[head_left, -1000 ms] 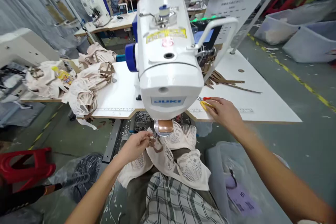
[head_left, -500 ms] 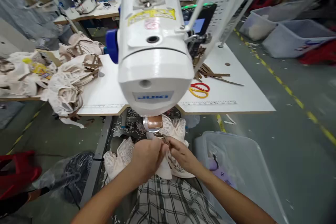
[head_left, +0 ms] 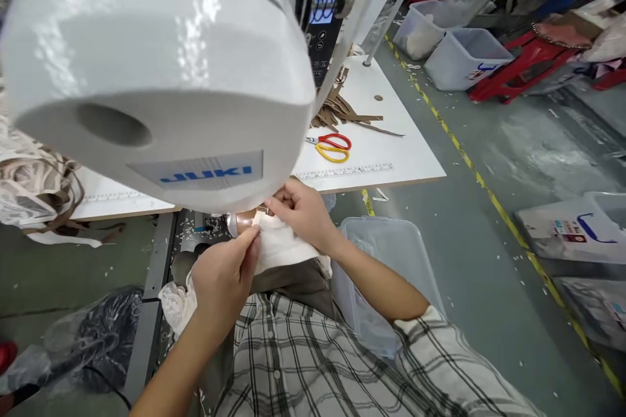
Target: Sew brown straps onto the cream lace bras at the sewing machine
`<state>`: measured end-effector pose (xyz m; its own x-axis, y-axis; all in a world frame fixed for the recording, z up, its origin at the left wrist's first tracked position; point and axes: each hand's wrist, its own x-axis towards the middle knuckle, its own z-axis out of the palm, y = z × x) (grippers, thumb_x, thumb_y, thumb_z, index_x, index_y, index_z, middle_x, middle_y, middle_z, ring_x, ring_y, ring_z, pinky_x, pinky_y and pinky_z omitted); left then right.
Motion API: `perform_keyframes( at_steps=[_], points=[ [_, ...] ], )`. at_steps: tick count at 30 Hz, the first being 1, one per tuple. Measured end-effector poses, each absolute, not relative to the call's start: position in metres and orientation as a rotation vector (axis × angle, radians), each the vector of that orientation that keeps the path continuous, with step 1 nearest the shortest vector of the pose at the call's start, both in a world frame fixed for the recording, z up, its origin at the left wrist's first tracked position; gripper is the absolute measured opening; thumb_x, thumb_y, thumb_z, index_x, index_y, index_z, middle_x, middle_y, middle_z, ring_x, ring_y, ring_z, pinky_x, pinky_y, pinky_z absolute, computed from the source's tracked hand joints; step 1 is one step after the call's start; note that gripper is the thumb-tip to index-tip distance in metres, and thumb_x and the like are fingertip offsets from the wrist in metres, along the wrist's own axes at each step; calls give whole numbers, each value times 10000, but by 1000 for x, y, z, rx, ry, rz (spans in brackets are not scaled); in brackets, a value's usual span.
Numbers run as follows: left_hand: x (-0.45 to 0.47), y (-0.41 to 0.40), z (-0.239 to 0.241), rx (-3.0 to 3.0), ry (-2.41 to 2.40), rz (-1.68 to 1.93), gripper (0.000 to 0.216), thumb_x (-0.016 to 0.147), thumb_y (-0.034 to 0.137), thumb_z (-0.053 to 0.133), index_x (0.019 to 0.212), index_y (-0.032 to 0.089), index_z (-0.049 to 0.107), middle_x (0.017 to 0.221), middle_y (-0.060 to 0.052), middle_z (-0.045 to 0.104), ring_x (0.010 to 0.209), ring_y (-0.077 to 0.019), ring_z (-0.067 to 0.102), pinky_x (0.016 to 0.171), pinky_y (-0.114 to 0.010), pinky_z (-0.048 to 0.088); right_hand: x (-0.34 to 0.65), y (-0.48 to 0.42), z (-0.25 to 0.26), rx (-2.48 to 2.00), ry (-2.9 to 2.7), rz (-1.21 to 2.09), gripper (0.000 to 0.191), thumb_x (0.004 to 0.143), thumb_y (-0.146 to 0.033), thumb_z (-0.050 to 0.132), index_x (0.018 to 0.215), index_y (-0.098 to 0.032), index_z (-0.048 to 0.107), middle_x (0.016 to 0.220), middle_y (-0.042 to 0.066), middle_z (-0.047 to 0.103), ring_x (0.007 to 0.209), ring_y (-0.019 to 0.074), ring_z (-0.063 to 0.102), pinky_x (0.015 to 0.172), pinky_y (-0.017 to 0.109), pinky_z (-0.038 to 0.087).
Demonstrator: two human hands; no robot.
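Note:
Below the head of a white sewing machine (head_left: pixel 244 98), both hands pinch a cream lace bra (head_left: pixel 281 247) by its upper edge. My left hand (head_left: pixel 220 273) has thumb and fingers closed on it, left of my right hand. My right hand (head_left: pixel 306 215) grips the edge with bent fingers, close under the machine head. A copper-coloured plate (head_left: pixel 243 220) shows beside my left fingertips. The needle is hidden by the machine head. Part of the cream lace (head_left: pixel 177 303) hangs to the left of my left forearm.
Red-and-yellow-handled snips (head_left: pixel 334 146) and brown fabric strips (head_left: pixel 342 107) lie on the white table (head_left: pixel 405 156). Cream garments (head_left: pixel 34 189) are piled at left. A clear plastic bin (head_left: pixel 415 247) stands at my right, below table height. More bins (head_left: pixel 467 55) and a red stool (head_left: pixel 528 62) are farther off.
My view has moved closer to the machine, which fills more of the picture. Both hands have brought the cream bra's edge up to the copper-coloured plate, and my right hand has turned over it.

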<state>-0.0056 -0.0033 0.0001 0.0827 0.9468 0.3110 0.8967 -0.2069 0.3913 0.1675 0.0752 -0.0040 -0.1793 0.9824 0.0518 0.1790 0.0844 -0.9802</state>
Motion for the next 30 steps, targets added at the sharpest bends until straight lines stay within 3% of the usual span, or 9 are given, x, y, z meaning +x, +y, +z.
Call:
perform_keyframes(
  at_steps=[6,11,24,30],
  points=[
    [-11,8,4,2447,1983,656,284,959,348,515,1110,258,738,545,31,648,473,-127,536,478,-268,252,165,106,-4,-1188,-1848,970,147,882,-329,561,907,-193,609,648,-44,590,584,113,504,575,241,360],
    [-13,13,7,2492,2027,614,293,956,349,513,1133,259,730,574,23,683,474,-136,543,472,-266,245,161,118,-4,-1269,-1977,817,151,872,-320,555,802,-188,576,616,-31,576,591,139,482,584,265,325],
    [-13,15,11,2491,2010,566,297,963,347,496,1120,255,730,468,40,583,436,-128,510,453,-259,209,159,119,7,-1291,-1871,997,167,852,-311,560,736,-197,522,594,-50,510,586,128,472,667,282,403],
    [-12,16,12,2495,2019,519,307,966,351,488,1122,249,732,488,27,602,442,-125,508,460,-257,197,159,120,8,-1287,-1883,1012,148,863,-315,562,779,-193,573,596,-48,523,613,136,490,703,284,411]
  ],
)
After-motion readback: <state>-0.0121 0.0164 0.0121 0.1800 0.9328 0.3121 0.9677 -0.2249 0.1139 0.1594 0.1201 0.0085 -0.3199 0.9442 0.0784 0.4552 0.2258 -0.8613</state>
